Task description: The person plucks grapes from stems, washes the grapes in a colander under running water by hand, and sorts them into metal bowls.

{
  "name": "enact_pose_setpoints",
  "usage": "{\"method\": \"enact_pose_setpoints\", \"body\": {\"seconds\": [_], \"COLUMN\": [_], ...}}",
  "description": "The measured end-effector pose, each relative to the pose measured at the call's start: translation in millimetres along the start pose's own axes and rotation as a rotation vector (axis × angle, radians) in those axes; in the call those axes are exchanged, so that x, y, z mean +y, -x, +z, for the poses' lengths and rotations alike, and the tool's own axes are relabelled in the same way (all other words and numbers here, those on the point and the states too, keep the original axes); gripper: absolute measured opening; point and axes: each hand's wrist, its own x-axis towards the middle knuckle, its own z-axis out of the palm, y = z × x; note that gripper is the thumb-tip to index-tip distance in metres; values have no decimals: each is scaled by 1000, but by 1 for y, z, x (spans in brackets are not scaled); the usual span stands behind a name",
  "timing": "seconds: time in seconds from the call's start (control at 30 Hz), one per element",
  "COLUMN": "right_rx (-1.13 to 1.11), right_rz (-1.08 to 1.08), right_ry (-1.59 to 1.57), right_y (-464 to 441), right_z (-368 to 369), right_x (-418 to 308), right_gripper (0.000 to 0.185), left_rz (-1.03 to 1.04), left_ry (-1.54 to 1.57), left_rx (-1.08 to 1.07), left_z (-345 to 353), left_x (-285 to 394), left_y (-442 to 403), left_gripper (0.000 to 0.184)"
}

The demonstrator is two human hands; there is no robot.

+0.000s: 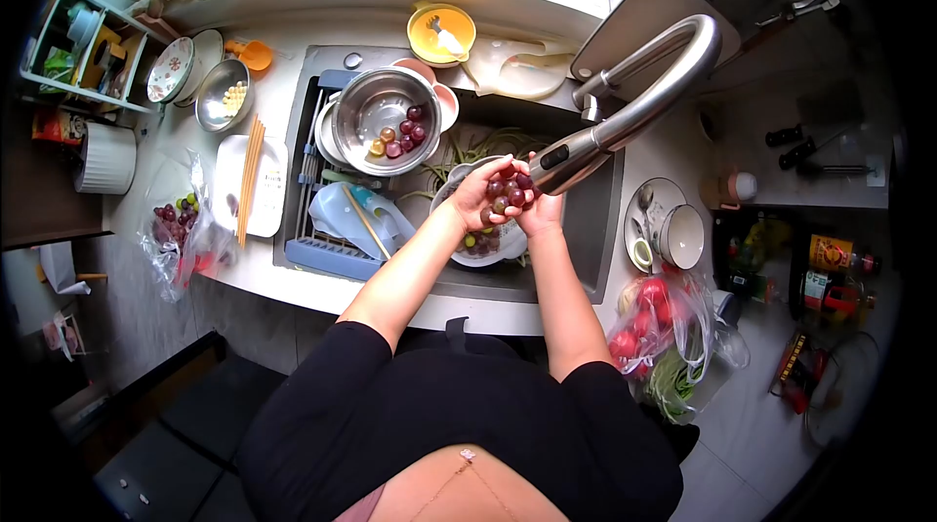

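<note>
Several dark red grapes (509, 192) are cupped between my two hands, just below the spray head of the metal tap (576, 153). My left hand (475, 202) curls its fingers around them from the left. On the right side my right hand (542, 214) presses against the same grapes, its fingers partly hidden by the tap head. Beneath my hands a white bowl (509, 246) holds more grapes, some green, partly covered by my left forearm. A steel bowl (356, 102) to the left contains several loose red and yellowish grapes.
The dark sink (586, 259) has a blue-grey rack (337, 261) on its left. A white tray with wooden chopsticks (251, 180) and a plastic bag of grapes (176, 220) lie further left. Right of the sink are a white bowl (681, 236) and bagged red produce (649, 317).
</note>
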Motion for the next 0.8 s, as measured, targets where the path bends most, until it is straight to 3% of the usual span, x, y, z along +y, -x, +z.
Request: {"method": "enact_pose_setpoints", "body": {"seconds": [0.07,0.1,0.17,0.27,0.37,0.43,0.5,0.53,0.63,0.8], "right_rx": [40,59,-10,-59,252,278,289,351,195,272], "right_rz": [-50,-72,-44,-37,-195,-195,-209,-241,-194,-129], "right_ry": [60,89,51,-14,-24,-35,-62,-69,-67,8], "right_y": [-3,-4,-5,-9,-12,-10,-6,-4,-1,3], "right_z": [-1,-2,-5,1,3,-6,-12,-13,-34,-7], "right_x": [0,-1,-5,-13,-14,-19,-19,-19,-27,-23], "right_gripper": [37,37,35,39,34,25,21,19,16,27], "left_rz": [-26,-21,-64,50,128,196,194,182,61,-68], "left_ry": [-4,18,-7,4,18,43,156,214,214,-48], "left_rx": [9,-26,1,-4,-81,113,222,234,11,80], "left_z": [-1,-3,-7,5,-9,-6,1,9,-4,-3], "left_x": [1,3,8,14,15,6,1,-1,-9,-5], "left_y": [-2,-5,-9,-20,-47,-70,-83,-79,-82,-42], "left_gripper": [29,47,41,32,27,14,15,16,21,46]}}
